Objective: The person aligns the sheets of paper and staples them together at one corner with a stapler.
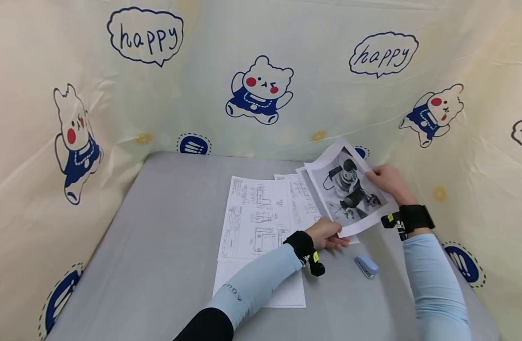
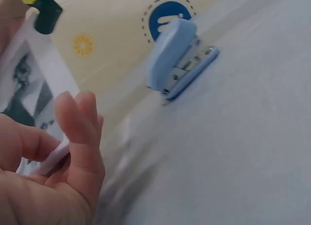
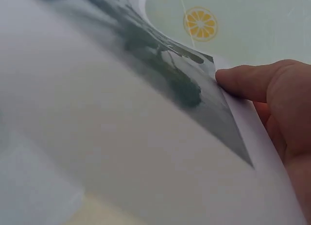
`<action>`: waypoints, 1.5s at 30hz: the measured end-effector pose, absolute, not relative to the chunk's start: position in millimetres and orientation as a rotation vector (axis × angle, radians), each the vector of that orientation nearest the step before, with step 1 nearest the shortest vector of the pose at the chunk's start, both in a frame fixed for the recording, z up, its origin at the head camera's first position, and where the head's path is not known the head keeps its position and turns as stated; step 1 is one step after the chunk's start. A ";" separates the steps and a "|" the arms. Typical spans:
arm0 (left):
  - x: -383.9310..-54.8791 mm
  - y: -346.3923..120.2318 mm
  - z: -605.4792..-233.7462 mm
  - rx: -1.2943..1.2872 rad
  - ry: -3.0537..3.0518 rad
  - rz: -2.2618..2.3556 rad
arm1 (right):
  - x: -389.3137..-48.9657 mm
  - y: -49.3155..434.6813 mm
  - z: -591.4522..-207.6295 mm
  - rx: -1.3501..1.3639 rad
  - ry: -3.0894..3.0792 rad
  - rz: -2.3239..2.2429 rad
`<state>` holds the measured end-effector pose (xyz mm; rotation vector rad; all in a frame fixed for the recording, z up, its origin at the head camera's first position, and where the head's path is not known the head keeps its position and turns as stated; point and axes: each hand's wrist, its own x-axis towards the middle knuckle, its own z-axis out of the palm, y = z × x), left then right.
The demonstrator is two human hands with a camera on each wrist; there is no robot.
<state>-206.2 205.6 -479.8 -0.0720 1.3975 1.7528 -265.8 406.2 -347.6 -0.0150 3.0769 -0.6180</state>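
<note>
Left hand (image 1: 327,234) pinches the lower corner of a photo sheet (image 1: 350,184) between thumb and bent forefinger, while its other fingers stretch out loosely. The right hand (image 1: 388,180) grips the same page by its right edge, thumb flat on the printed face and fingers behind. The sheet, bearing a grey picture of machinery, is held up at a tilt over the right part of the table (image 1: 171,213), and paper edges show behind it. Beside it lies a drawing sheet (image 1: 254,213), partly covering another drawing (image 1: 303,199); a mostly white page (image 1: 282,291) extends below. A light-blue stapler (image 1: 366,266) rests between the forearms, near the left hand.
</note>
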 end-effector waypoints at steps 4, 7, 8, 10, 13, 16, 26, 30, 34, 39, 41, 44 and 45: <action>-212.8 183.3 -462.5 0.099 1.265 1.743 | -259.0 408.8 -337.0 0.035 3.123 -0.529; -219.8 160.2 -448.3 0.245 1.194 1.759 | -255.1 411.5 -331.6 0.048 3.178 -0.532; -222.4 151.2 -444.1 0.274 1.173 1.777 | -253.9 411.9 -330.1 0.055 3.185 -0.558; -227.3 133.2 -436.2 0.311 1.165 1.824 | -251.7 411.1 -328.5 0.067 3.183 -0.636; -233.3 106.4 -424.7 0.336 1.213 1.896 | -249.2 404.4 -327.8 0.114 3.137 -0.787; -236.5 81.8 -414.0 0.385 1.279 1.920 | -248.6 391.6 -329.1 0.150 3.118 -0.884; -239.3 -2.1 -392.3 0.768 1.535 1.760 | -246.4 337.7 -334.6 0.182 2.806 -1.285; -240.2 -37.2 -392.8 0.807 1.660 1.709 | -250.7 317.7 -346.1 0.100 2.543 -1.553; -238.9 -67.2 -399.7 0.815 1.801 1.596 | -253.2 302.1 -363.2 0.037 2.331 -1.673; -231.5 -95.5 -415.1 0.860 1.941 1.382 | -255.0 287.7 -388.8 0.069 2.190 -1.646; -226.6 -104.6 -422.0 0.877 1.973 1.307 | -254.8 282.2 -399.4 0.024 2.184 -1.596; -218.9 -116.1 -431.5 0.887 1.985 1.240 | -252.3 272.3 -412.8 -0.073 2.224 -1.496; -216.3 -119.2 -434.0 0.883 1.992 1.224 | -251.1 268.8 -416.6 -0.100 2.249 -1.463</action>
